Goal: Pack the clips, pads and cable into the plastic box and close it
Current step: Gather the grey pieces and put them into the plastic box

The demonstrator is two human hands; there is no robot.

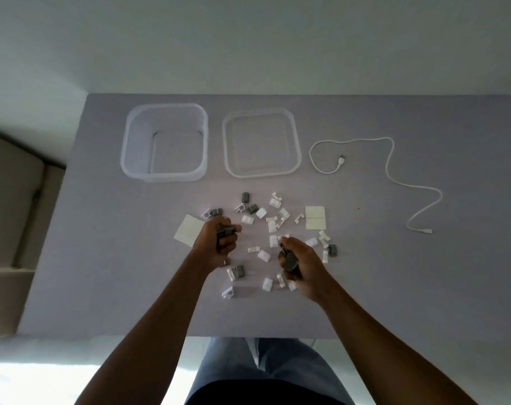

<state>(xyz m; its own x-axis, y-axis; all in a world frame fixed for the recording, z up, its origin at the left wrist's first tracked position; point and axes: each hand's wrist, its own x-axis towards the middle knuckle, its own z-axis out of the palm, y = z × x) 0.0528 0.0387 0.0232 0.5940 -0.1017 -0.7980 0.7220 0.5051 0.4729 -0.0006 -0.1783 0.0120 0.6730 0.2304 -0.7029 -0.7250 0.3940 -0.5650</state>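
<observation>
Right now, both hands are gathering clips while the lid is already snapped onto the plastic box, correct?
Not quite. The head view shows the lid lying on the table beside the open, empty plastic box, not on it. The rest holds: the left hand and right hand are both gathering grey clips.

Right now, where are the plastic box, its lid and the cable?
plastic box (137, 168): head view, near left rim, bare plastic.
lid (261, 173): head view, near edge of the rim.
cable (341, 160): head view, plug at the curled end.
</observation>
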